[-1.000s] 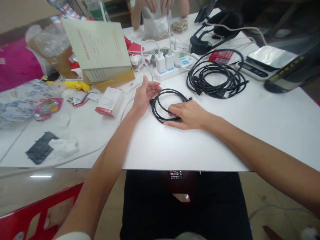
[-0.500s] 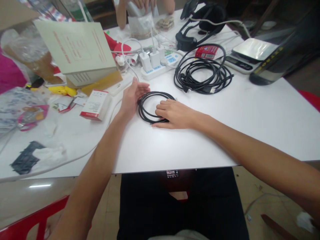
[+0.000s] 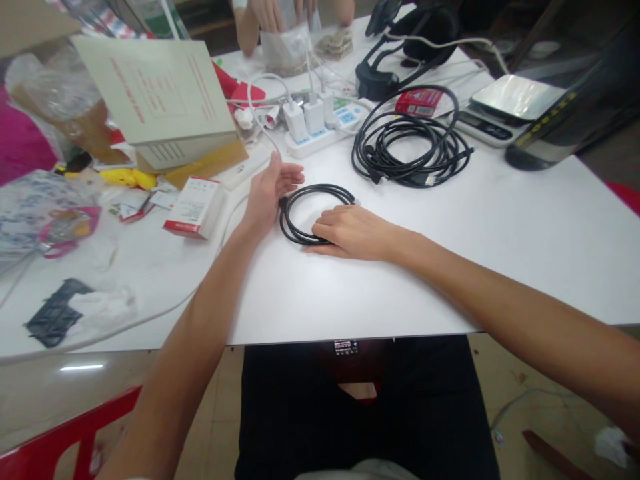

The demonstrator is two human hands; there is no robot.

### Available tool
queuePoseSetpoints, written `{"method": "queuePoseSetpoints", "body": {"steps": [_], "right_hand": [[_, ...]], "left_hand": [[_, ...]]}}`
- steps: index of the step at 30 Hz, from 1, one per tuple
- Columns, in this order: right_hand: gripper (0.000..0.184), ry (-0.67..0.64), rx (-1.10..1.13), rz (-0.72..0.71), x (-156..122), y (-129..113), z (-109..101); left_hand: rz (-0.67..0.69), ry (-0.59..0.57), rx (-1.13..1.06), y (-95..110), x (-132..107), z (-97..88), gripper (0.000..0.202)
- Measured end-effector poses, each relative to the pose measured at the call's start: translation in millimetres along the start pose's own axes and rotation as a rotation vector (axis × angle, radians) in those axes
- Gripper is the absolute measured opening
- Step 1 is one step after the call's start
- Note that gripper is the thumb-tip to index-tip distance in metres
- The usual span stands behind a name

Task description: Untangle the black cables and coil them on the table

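Coil of slim black cable [image 3: 320,187] lies flat on the smooth white tabletop [image 3: 310,300], between the two bare hands. Right hand [image 3: 353,232]: fingers bent over the coil's near right side, thumb outside, cable held between; firmness cannot be told. Left hand [image 3: 270,190]: fingers loosely curved and apart, just beside the coil's left edge, no hold seen; contact unconfirmed. Against one second earlier, the viewpoint has shifted; the coil's shape appears unaltered, so handling shows no visible advance.

The near cable [image 3: 320,188] is black, the table [image 3: 310,297] white.
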State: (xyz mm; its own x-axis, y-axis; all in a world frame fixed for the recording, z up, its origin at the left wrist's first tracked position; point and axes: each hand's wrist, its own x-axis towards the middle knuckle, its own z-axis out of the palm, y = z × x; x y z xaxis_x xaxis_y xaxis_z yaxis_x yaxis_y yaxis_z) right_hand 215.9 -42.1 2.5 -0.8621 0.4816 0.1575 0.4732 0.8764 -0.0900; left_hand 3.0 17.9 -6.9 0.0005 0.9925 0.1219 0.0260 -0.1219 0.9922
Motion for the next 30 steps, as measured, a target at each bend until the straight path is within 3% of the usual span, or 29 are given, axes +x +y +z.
{"method": "queuePoseSetpoints", "body": {"steps": [10, 19, 24, 30], "right_hand": [[0.075, -0.032, -0.007, 0.112, -0.7, -6.7, -5.4], [0.083, -0.006, 0.010, 0.032, -5.1, -7.1, -2.9], [0.083, 0.019, 0.078, -0.021, -4.9, -5.7, -4.0], [0.075, 0.198, 0.071, -0.007, -4.2, -0.3, -4.1]], "left_hand": [[0.025, -0.005, 0.017, -1.2, 0.5, 0.1, 0.069], [0.060, -0.037, 0.020, -5.5, 1.5, -2.4, 0.065], [0.147, -0.135, 0.130, -7.0, -2.1, -5.2, 0.053], [0.153, -0.270, 0.192, -3.8, -8.4, -4.6, 0.051]]}}
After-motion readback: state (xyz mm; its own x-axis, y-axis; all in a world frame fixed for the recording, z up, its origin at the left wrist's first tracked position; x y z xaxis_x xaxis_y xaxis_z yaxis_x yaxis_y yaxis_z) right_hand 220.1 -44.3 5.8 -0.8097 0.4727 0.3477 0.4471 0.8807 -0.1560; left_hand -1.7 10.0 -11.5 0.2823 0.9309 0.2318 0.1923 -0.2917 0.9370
